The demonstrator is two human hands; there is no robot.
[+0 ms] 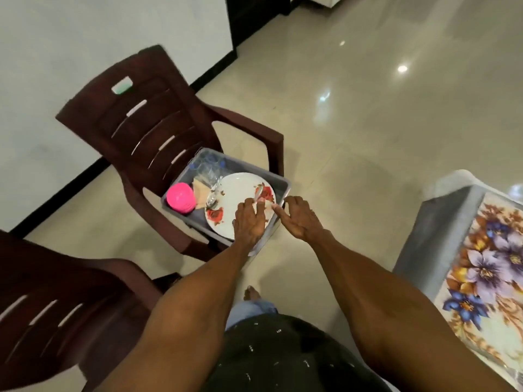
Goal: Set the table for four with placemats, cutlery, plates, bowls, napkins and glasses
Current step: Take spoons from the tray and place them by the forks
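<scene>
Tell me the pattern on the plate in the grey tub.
White plate with red flower prints near its rim; seen in the head view.

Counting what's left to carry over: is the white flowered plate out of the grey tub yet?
Still in. The white flowered plate lies in the grey plastic tub on the brown chair; the left hand reaches over it.

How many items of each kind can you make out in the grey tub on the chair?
Plates: 1 on top, white with red flowers; any beneath are hidden
Pink bowls: 1
Spoons: 1, at the left hand
Napkins: 1 beige fold
Clear glasses: too blurred to count
Total countable: 4, all in the grey tub
</scene>
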